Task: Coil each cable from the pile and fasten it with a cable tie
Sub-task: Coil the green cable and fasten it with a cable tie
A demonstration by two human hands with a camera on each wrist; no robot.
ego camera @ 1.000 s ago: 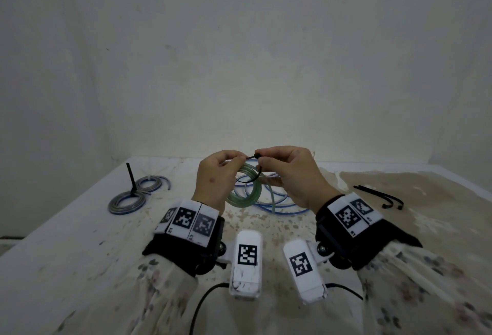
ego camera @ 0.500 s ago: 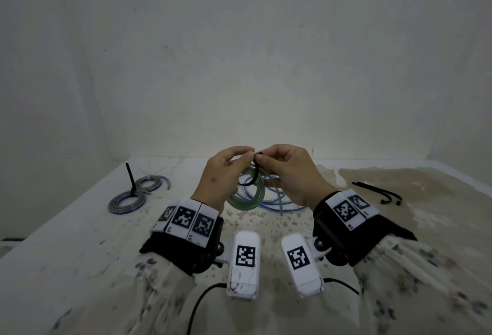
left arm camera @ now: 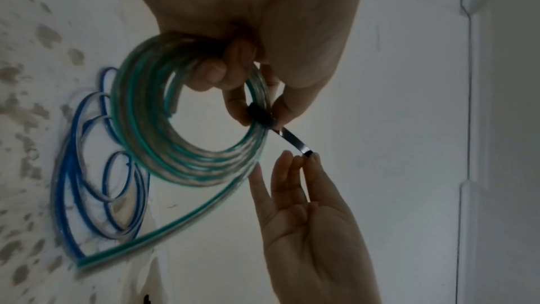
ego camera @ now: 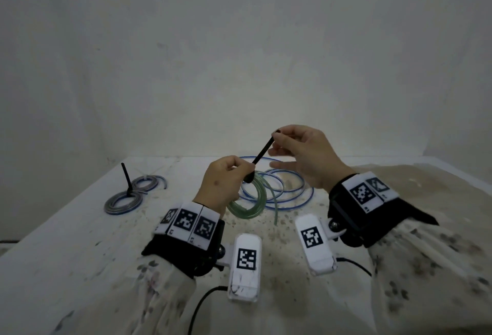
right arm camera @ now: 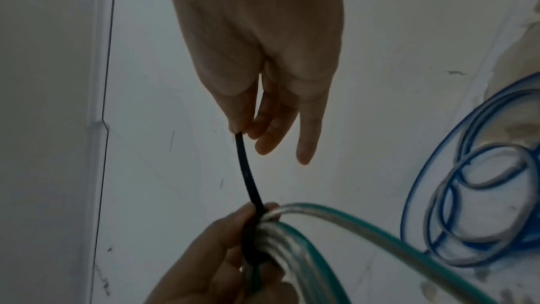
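Note:
My left hand (ego camera: 226,183) grips a coiled green cable (ego camera: 249,201) above the table, fingers curled through the coil (left arm camera: 187,138). A black cable tie (ego camera: 262,155) is wrapped round the coil at my left fingertips, its head (left arm camera: 258,116) against the strands. Its tail runs up and right to my right hand (ego camera: 300,153), which pinches the tip between thumb and forefinger, the other fingers spread. In the right wrist view the tie (right arm camera: 247,172) is stretched taut between both hands. A loose blue cable (ego camera: 290,191) lies in loops on the table behind the coil.
Two tied grey-blue coils (ego camera: 127,196) lie at the left of the white table (ego camera: 66,241), one with a black tie tail sticking up. A brownish cloth or stain (ego camera: 426,188) covers the right side. The wall rises close behind.
My right hand has moved up and to the right, drawing the tie's tail out through its head. The tie loop has closed round the green coil. The left hand lowered slightly.

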